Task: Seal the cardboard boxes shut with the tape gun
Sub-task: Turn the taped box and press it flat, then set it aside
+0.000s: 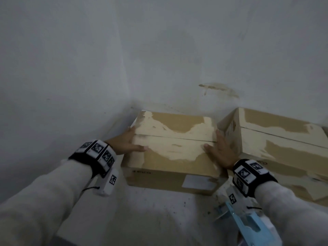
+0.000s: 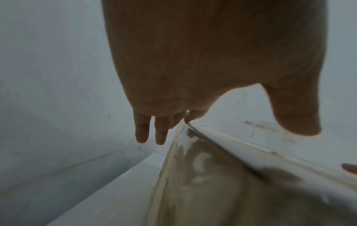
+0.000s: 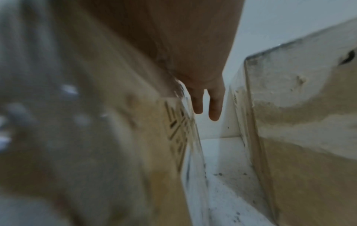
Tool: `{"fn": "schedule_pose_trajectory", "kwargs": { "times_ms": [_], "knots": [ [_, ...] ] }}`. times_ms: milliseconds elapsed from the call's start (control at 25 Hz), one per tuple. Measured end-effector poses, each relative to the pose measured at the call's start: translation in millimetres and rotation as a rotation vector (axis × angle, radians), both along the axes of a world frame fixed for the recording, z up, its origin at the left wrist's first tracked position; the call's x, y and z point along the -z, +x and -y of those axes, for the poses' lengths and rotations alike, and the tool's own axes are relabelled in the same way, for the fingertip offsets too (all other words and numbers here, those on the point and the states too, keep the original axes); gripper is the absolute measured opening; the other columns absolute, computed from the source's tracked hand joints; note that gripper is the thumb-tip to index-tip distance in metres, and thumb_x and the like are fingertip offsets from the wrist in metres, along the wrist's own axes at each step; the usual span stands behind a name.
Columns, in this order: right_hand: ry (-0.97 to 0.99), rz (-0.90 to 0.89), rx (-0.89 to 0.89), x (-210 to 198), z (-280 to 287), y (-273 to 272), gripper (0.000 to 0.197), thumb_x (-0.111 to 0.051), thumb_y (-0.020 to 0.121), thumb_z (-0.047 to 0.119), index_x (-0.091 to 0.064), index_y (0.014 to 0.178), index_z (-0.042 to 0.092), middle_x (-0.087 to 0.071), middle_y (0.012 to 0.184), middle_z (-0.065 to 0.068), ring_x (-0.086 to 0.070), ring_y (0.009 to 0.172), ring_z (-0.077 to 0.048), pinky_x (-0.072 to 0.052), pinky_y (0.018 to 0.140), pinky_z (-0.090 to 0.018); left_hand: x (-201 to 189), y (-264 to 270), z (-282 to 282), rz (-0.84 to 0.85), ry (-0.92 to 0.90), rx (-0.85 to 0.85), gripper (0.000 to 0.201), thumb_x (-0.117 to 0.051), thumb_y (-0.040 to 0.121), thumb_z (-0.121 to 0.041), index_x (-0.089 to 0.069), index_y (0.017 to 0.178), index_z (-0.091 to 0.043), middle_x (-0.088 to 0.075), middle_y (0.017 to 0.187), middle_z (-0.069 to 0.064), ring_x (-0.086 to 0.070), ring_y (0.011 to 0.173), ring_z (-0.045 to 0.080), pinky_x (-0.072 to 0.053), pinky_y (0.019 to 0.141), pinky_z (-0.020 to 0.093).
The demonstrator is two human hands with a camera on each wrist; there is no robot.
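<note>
The tape gun (image 1: 248,222), light blue, lies on the floor (image 1: 159,215) at the near right, just below the right wrist; part of it is hidden by the sleeve.

The left hand (image 1: 124,142) lies flat against the left end of the near box (image 1: 170,157), fingers straight along the side wall and thumb laid on the top flap. The left wrist view shows the fingers (image 2: 142,130) extended past the box's upper edge, gripping nothing. The right hand (image 1: 219,150) lies flat against the right end of the same box, fingers straight in the gap between the two boxes, thumb on the top.

The near box stands on the floor in the corner, close to the wall (image 1: 71,68). Its two top flaps are folded down and meet at a centre seam; contents are hidden. Its surface shows pale torn patches.

The second box (image 1: 284,144) stands just to the right, flaps likewise down, contents hidden.
</note>
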State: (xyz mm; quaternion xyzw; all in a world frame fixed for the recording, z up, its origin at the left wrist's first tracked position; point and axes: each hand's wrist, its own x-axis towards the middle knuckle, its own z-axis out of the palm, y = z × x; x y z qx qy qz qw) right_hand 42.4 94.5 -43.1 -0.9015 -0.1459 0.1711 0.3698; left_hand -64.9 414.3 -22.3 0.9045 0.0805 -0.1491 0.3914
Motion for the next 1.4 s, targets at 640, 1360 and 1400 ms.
{"fn": "schedule_pose_trajectory", "kwargs": {
  "times_ms": [640, 1360, 1400],
  "knots": [
    [0.18, -0.016, 0.014, 22.0, 20.0, -33.5, 0.141, -0.084, 0.046, 0.056, 0.007, 0.149, 0.026, -0.008, 0.159, 0.003, -0.016, 0.144, -0.017, -0.023, 0.117, -0.046, 53.9, -21.5, 39.7, 0.349, -0.238, -0.579, 0.095, -0.076, 0.075, -0.025, -0.019, 0.149, -0.012, -0.029, 0.154, 0.002, -0.03, 0.141, 0.018, -0.03, 0.108, 0.027],
    [0.684, -0.044, 0.469, 66.9, 40.3, -79.6, 0.043, -0.064, 0.086, 0.023, -0.057, 0.128, 0.023, -0.067, 0.112, 0.002, -0.06, 0.11, -0.018, -0.05, 0.09, -0.037, 95.5, -71.6, 54.2, 0.501, -0.776, -1.021, 0.047, -0.062, 0.087, -0.031, -0.062, 0.12, 0.002, -0.064, 0.118, 0.019, -0.061, 0.103, 0.025, -0.049, 0.098, 0.04],
    [0.731, -0.091, 0.511, 67.7, 40.8, -80.5, 0.041, -0.064, 0.086, 0.022, -0.059, 0.127, 0.021, -0.068, 0.11, 0.001, -0.061, 0.109, -0.02, -0.05, 0.089, -0.037, 96.0, -71.5, 54.6, 0.5, -0.792, -1.039, 0.042, -0.059, 0.09, -0.026, -0.06, 0.121, 0.003, -0.064, 0.115, 0.019, -0.061, 0.099, 0.023, -0.052, 0.092, 0.035]
  ]
}}
